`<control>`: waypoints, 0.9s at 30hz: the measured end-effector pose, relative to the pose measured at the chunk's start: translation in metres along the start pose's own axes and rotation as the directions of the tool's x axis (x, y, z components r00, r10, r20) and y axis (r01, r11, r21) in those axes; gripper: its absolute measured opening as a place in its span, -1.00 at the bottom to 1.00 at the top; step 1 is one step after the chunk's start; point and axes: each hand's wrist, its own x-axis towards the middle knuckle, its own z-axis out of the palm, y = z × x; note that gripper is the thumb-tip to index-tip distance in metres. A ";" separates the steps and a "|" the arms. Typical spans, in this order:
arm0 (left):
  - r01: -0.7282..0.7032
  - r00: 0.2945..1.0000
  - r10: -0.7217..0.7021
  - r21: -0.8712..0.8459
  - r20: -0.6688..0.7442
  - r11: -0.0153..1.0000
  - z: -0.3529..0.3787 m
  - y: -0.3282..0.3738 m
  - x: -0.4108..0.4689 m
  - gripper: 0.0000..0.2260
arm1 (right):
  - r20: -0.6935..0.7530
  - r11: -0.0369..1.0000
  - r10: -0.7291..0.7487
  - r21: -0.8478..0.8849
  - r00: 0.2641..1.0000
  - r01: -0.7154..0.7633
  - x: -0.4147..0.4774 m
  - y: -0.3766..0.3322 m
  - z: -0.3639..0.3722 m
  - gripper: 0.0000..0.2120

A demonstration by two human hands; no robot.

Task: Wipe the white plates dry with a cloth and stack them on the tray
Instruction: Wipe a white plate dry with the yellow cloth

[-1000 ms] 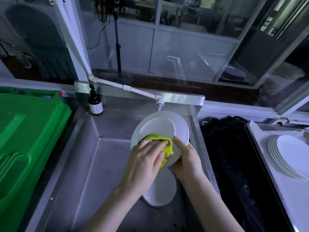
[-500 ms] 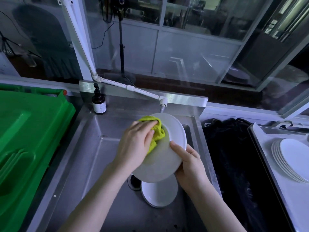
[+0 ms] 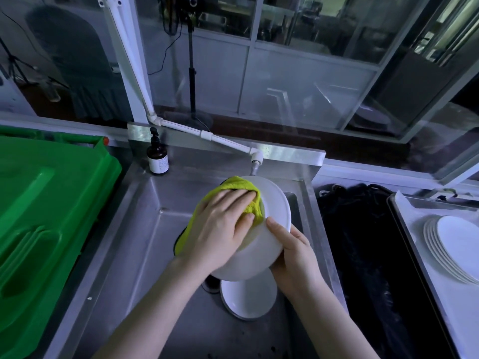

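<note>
Where nubby cloth (image 3: 233, 186) presses, plate (image 3: 277, 211) (round) tilts.

Both bare forearms reach forward and converge. The left hand (image 3: 223, 226) lies palm-down on the cloth (image 3: 233, 186), fingers nearly straight and close together. The right hand (image 3: 294, 255) grips the plate (image 3: 274, 206) by its rim, thumb laid over its face.

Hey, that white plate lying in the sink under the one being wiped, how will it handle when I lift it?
The sink plate looks rigid and glazed, so probably breakable if knocked on the steel sink. Unwiped, it may be wet and slippery. Lying nearly flat, its rim could be awkward to get fingers under.
</note>
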 end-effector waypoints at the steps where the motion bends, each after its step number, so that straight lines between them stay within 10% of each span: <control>1: 0.034 0.999 -0.034 0.018 -0.005 0.999 -0.001 -0.005 0.001 -0.59 | -0.003 1.000 -0.007 -0.008 1.000 0.007 0.000 -0.002 0.000 -0.70; 14: -0.036 0.998 0.027 -0.154 -0.063 0.987 0.024 0.020 -0.049 -0.64 | -0.063 0.995 -0.058 -0.087 0.996 0.052 -0.003 -0.006 -0.003 -0.78; 20: 0.200 0.980 -0.199 -0.151 0.019 0.968 0.016 -0.003 -0.021 -0.61 | -0.092 0.994 -0.077 -0.089 0.993 0.069 -0.012 -0.006 -0.008 -0.77; 27: -0.085 0.996 0.083 -0.106 -0.019 0.991 0.026 0.035 -0.059 -0.60 | -0.116 0.996 -0.082 0.025 0.990 0.085 -0.012 -0.018 -0.022 -0.78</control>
